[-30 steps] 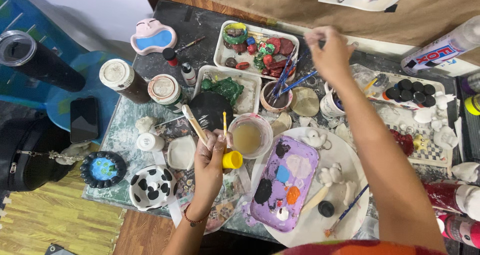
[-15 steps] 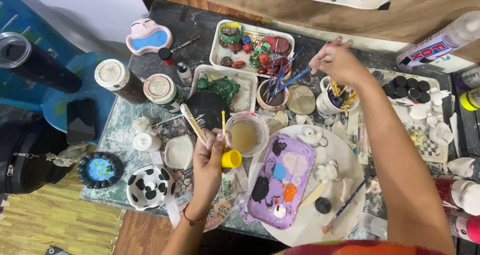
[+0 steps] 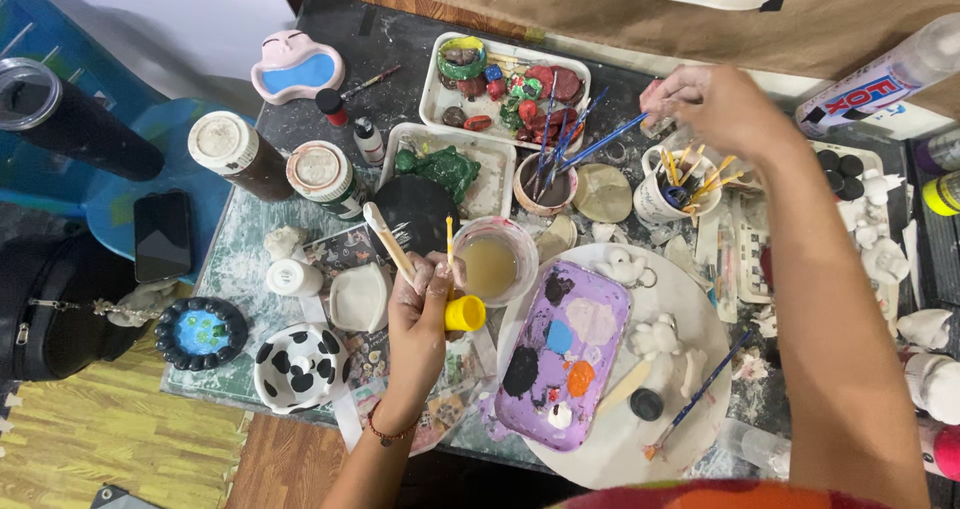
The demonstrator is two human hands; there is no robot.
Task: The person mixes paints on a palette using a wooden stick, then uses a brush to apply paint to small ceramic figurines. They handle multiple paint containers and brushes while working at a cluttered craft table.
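Two hands: both at work over one crowded desk, well apart from each other.
Left hand (image 3: 420, 304): closed around a wooden-handled brush (image 3: 388, 239) and a thinner yellow one, with a small yellow cap (image 3: 465, 313) pinched at the fingers; it sits near the desk's front edge, just beside the cup of murky water (image 3: 490, 264).
Brush axis: handle slants up and away toward the desk's back left corner.
Right hand (image 3: 715, 99): fingers pinched together over the white mug of brushes (image 3: 668, 194) toward the back right; what it grips, if anything, I cannot tell.
Nearer hand: the right is just above the mug; the left is far from it, across the water cup.
Blue brushes (image 3: 575, 144): stand in a brown pot (image 3: 545, 184), leaning toward the right hand, tips near its fingers.
Palette (image 3: 565, 364): purple, with paint blobs, lying on a white round board (image 3: 690, 299) between the two arms at the front edge.
Surface: dark, paint-smeared desk (image 3: 400, 49), packed with trays, jars and small white figurines.
Room: blue chair with a phone (image 3: 162, 234) off the left edge; brown paper on the wall behind.
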